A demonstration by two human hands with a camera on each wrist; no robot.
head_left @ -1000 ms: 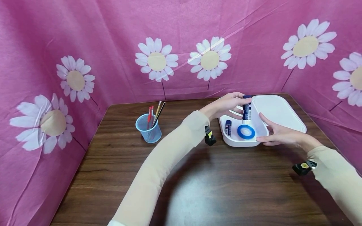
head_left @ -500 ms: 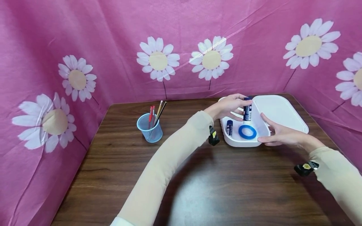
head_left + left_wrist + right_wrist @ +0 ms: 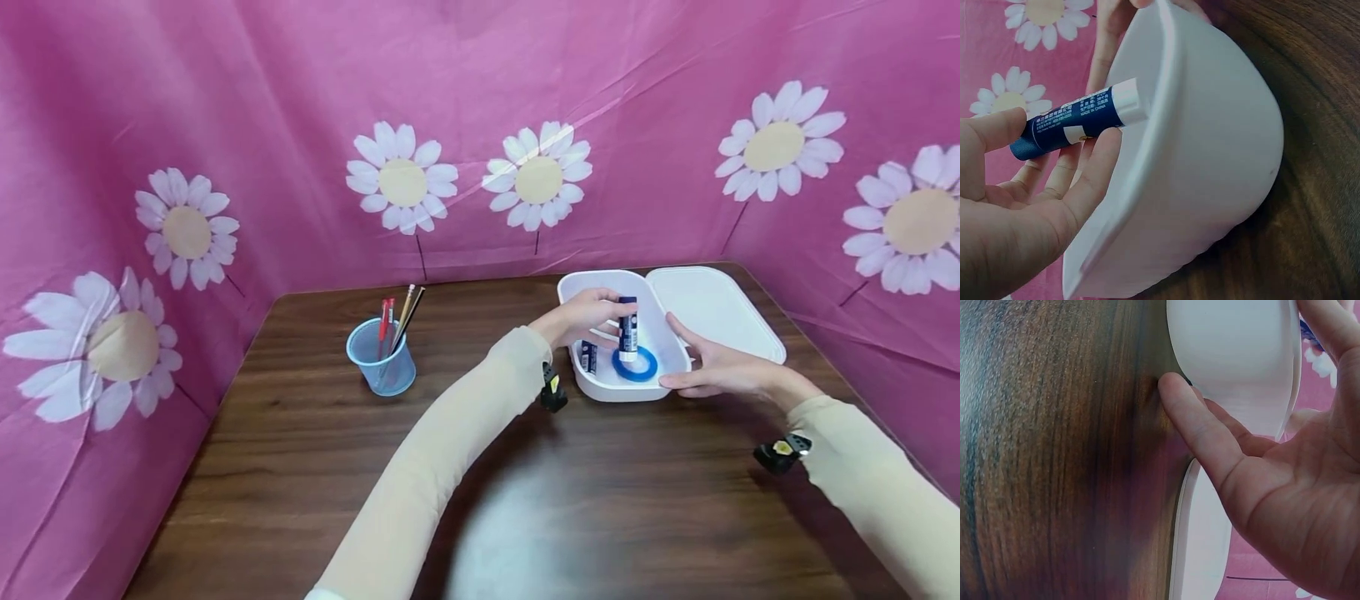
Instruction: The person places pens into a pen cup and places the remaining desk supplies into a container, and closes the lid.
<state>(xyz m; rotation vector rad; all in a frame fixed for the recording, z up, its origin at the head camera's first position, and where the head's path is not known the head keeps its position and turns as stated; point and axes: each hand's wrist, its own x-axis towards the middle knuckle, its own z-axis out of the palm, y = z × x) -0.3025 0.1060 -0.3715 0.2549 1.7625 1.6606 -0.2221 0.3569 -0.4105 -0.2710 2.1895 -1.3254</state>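
Note:
My left hand [image 3: 588, 317] pinches a dark blue glue stick [image 3: 628, 329] with a white end, between thumb and fingers. It is held nearly upright over the white box [image 3: 663, 329], white end down. In the left wrist view the glue stick [image 3: 1072, 122] shows white print, and its white end lies close to the box's rim. Below it in the box lies a blue ring [image 3: 636, 367], like a tape roll; a second glue stick [image 3: 588, 357] rests at the box's left side. My right hand [image 3: 712, 367], thumb and fingers spread and mostly straight, touches the box's right side.
A white lid [image 3: 720, 312] lies flat on the table just right of the box. To the left stands a light blue mesh pen cup [image 3: 382, 367] with red pens and pencils. A pink flowered cloth [image 3: 465, 75] hangs behind the wooden table [image 3: 300, 467].
The view has shifted slightly. The left hand has lowered the glue stick further into the box, toward the blue ring. The right hand stays at the box's side.

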